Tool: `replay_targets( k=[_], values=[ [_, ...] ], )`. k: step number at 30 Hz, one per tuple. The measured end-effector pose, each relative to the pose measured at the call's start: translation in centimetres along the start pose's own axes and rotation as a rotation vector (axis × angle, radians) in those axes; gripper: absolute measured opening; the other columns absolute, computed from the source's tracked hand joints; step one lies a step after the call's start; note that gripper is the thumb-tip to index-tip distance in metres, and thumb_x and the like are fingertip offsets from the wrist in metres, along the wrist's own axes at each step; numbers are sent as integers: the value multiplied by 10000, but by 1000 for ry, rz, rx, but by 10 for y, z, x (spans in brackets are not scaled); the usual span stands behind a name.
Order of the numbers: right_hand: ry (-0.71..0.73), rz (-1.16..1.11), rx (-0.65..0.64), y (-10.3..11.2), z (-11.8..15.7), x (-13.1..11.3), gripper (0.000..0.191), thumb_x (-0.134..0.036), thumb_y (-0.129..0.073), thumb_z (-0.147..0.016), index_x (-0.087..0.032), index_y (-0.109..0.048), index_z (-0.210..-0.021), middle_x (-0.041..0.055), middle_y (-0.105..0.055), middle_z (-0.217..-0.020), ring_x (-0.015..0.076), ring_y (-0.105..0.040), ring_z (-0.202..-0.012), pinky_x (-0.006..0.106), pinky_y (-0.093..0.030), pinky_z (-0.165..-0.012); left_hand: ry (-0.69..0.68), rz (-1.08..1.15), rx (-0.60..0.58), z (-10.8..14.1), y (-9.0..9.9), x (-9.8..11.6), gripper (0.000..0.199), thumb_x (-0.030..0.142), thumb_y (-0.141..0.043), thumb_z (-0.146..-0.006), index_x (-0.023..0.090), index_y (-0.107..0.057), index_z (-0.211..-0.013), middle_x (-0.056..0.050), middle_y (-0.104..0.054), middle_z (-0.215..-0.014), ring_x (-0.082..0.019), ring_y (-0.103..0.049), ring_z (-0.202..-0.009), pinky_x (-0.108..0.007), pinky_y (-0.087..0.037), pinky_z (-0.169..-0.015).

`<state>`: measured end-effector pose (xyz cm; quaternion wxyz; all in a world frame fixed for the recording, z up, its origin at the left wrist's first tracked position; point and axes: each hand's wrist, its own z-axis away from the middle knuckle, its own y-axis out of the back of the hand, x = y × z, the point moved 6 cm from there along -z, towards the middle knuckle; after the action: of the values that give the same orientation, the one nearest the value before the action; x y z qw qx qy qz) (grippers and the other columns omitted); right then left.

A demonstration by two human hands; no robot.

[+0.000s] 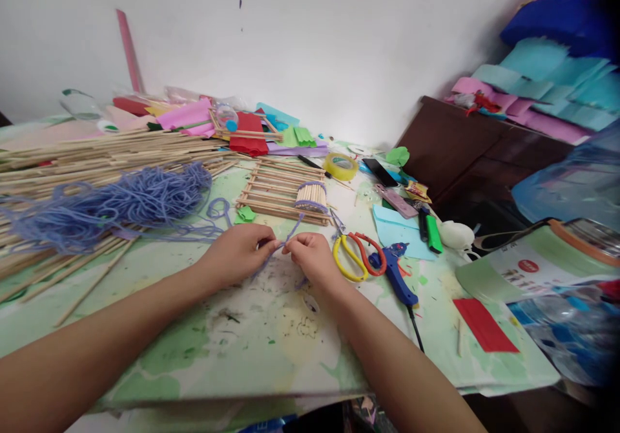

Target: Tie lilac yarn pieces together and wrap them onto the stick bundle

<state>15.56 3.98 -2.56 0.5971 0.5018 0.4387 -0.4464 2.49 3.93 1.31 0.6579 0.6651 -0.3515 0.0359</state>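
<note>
Between my two hands runs a length of purple yarn (293, 227), pinched in the fingertips just above the table. My left hand (245, 251) is closed on it, thumb against forefinger. Close beside it, my right hand (311, 255) pinches the same yarn. Loose yarn trails left to a big tangled heap of purple yarn (145, 200). Just beyond my hands lies a frame of wooden sticks (276, 190). On its right end sits a small round piece made of short sticks (310, 195), edged with purple yarn.
Scissors with yellow and red handles (356, 255) and a blue glue gun (398, 276) lie right of my right hand. Many long sticks (87, 155) cover the left. Tape (340, 166), a phone (380, 172) and coloured paper (248, 132) lie farther back. A green container (513, 268) stands right.
</note>
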Motion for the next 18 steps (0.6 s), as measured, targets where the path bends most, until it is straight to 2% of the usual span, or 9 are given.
replay_targets(
  k=[3, 6, 11, 14, 16, 18],
  values=[
    [7, 6, 42, 4, -1, 0, 167, -224, -498, -629, -152, -611, -530, -56, -422, -401, 67, -303, -405, 209, -229, -437, -49, -55, 27, 5, 2, 7, 280, 347, -418, -857, 188, -620, -745, -20, -632, -711, -169, -562, -697, -260, -343, -589],
    [39, -54, 87, 6, 0, -3, 192, -208, -482, -643, -154, -584, -490, -34, -487, -434, 69, -340, -426, 205, -255, -452, -166, -128, 31, 11, -3, 17, 278, 333, -402, -877, 179, -616, -790, -34, -641, -744, -177, -573, -716, -272, -363, -625],
    [5, -280, 130, 5, 3, -3, 163, -245, -505, -662, -151, -594, -564, -19, -546, -502, 69, -352, -440, 198, -248, -433, -355, -242, -118, 17, -26, 30, 292, 290, -372, -892, 174, -614, -778, -47, -644, -751, -191, -586, -722, -289, -374, -635],
    [-54, -431, 81, 1, 5, -2, 164, -279, -529, -663, -138, -609, -638, -21, -541, -513, 56, -294, -408, 197, -178, -393, -331, -229, -137, 16, -29, 28, 274, 288, -393, -876, 187, -614, -751, -36, -638, -728, -182, -573, -689, -282, -362, -608],
    [-84, -492, 49, -1, 6, -2, 164, -290, -551, -652, -134, -604, -657, -45, -485, -484, 44, -244, -381, 200, -129, -379, -255, -195, -69, 14, -21, 23, 280, 338, -428, -856, 186, -602, -699, -31, -613, -674, -176, -549, -653, -280, -351, -585],
    [-96, -499, 22, -2, 7, -3, 155, -291, -567, -643, -138, -588, -653, -67, -426, -462, 36, -211, -367, 202, -111, -375, -162, -120, 55, 11, -7, 17, 316, 397, -447, -842, 183, -580, -651, -29, -583, -636, -174, -529, -640, -284, -357, -587]
  ],
)
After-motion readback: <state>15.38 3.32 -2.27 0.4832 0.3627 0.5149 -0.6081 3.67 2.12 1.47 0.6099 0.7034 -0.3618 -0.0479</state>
